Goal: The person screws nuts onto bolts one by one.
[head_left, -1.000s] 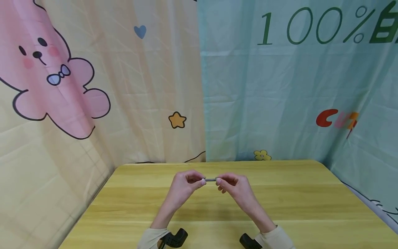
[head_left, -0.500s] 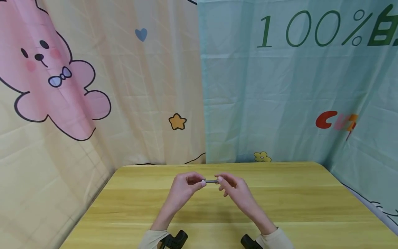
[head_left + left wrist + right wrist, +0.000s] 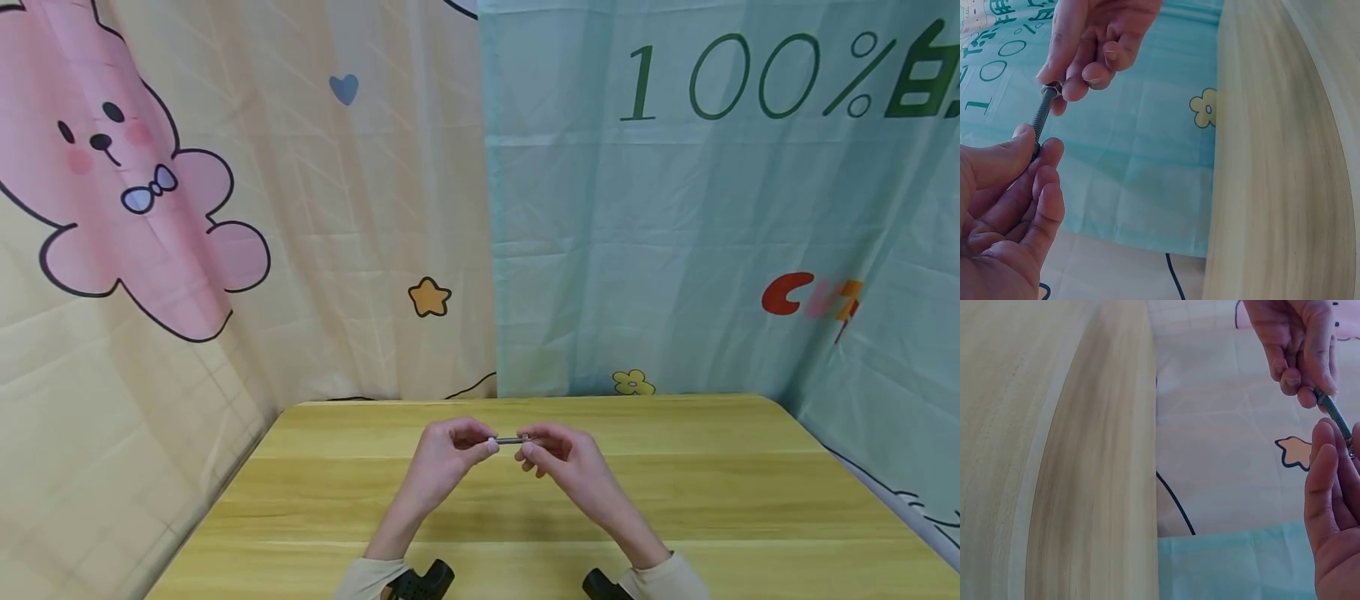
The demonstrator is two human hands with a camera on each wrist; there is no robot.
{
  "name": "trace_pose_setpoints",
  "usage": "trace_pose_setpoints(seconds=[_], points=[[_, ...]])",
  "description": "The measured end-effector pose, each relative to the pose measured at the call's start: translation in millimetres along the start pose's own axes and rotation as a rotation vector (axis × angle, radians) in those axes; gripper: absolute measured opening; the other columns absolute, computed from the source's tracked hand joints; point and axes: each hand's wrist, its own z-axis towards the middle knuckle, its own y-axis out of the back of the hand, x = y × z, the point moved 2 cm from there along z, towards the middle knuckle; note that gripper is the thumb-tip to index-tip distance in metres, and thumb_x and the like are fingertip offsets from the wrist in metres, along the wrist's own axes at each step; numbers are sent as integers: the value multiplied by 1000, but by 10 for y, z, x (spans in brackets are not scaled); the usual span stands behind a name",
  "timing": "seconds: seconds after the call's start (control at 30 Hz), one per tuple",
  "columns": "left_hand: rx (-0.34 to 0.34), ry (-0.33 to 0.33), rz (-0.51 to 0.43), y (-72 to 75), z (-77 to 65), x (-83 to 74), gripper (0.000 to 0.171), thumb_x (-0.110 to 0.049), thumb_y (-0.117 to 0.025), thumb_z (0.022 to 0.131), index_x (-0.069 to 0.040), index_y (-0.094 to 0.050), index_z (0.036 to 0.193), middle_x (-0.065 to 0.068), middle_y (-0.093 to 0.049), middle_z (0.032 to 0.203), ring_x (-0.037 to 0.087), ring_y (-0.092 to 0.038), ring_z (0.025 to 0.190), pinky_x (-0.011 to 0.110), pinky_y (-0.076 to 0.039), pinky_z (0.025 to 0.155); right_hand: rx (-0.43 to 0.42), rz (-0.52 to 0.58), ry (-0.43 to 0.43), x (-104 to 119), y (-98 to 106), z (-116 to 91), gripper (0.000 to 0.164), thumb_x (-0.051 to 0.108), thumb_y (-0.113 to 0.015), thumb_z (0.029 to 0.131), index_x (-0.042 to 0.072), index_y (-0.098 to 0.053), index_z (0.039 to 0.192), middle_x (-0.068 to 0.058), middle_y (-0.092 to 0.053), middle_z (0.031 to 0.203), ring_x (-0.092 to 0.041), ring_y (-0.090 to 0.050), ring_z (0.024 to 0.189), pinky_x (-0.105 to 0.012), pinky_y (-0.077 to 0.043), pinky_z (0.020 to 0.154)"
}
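Pale cream sleeves (image 3: 670, 577) with stubby black wrist cameras (image 3: 431, 581) beside them leave both hands (image 3: 438, 452) bare.

gry bolt (image 3: 1042, 115), yel. wood-grain tbl (image 3: 517, 517)

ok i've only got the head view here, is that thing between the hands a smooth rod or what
Observer: Not smooth. The left wrist view shows it's a bolt, with threads along it.
Operator: and the shiny bit at its right end, too small for me
Observer: In the left wrist view that's a nut, pinched by the right hand.
Operator: what about the other end, all i see is skin
Observer: The left wrist view shows a dark, wider end there, partly covered by the left hand; I can't tell its exact shape.
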Motion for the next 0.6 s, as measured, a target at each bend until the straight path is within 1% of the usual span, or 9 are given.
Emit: trace_pose_setpoints(seconds=[0.07,0.1,0.13,0.2,0.3,0.4,0.47,0.53,0.6], points=[[1,-3,-9,-16,35,103,8,-2,-71,89,3,-72,95,9,-71,86,20,-65,77,29,-51,68,-6,-12,2,-7,-2,8,23,21,-61,99,3,-67,111,-14,-71,91,-23,-67,78,-36,-56,68],[0,2,-5,-24,48,146,8,-3,-72,89,2,-73,95,8,-71,86,20,-65,78,29,-51,68,-14,-17,-4,-9,-3,12,22,23,-61,100,4,-68,108,-12,-71,88,-22,-67,76,-36,-56,66],[0,3,-4,-33,64,195,8,-4,-72,89,0,-73,95,6,-71,87,20,-65,78,29,-51,69,-23,-26,-9,-11,-6,18,21,23,-60,100,5,-68,105,-12,-71,86,-22,-66,74,-34,-55,64],[-2,-7,-10,-42,90,286,8,-8,-73,89,-3,-74,95,4,-71,86,20,-65,79,29,-52,69,-35,-34,-24,-12,-7,24,25,27,-60,100,4,-69,100,-10,-70,82,-21,-65,71,-33,-55,63],[0,-22,-9,-45,99,316,8,-12,-75,88,-6,-74,94,2,-71,86,23,-66,81,29,-53,71,-54,-24,-63,-9,-8,21,32,30,-56,102,1,-69,98,-9,-69,82,-22,-64,72,-32,-55,63],[-2,-34,-3,-39,103,324,8,-13,-75,88,-7,-74,93,2,-71,86,24,-67,82,30,-53,71,-71,-6,-80,-11,-5,10,36,32,-54,103,0,-68,107,-12,-68,92,-24,-64,80,-33,-55,66],[-8,-37,6,-28,105,328,8,-13,-75,88,-7,-74,93,2,-71,86,23,-67,82,30,-53,71,-84,-2,-81,-13,0,4,33,32,-57,101,5,-66,117,-11,-68,103,-25,-63,89,-35,-55,70],[-17,-39,17,-14,106,331,9,-14,-75,89,-7,-74,93,2,-71,86,22,-68,81,30,-53,71,-89,-12,-62,-9,1,2,32,29,-62,99,11,-63,125,-9,-66,111,-25,-62,97,-35,-54,76],[-26,-38,21,1,107,330,9,-16,-75,88,-8,-74,93,1,-71,86,22,-67,81,30,-54,71,-83,-16,-31,1,1,2,33,24,-67,95,16,-62,127,-6,-65,117,-25,-61,101,-35,-54,79]])
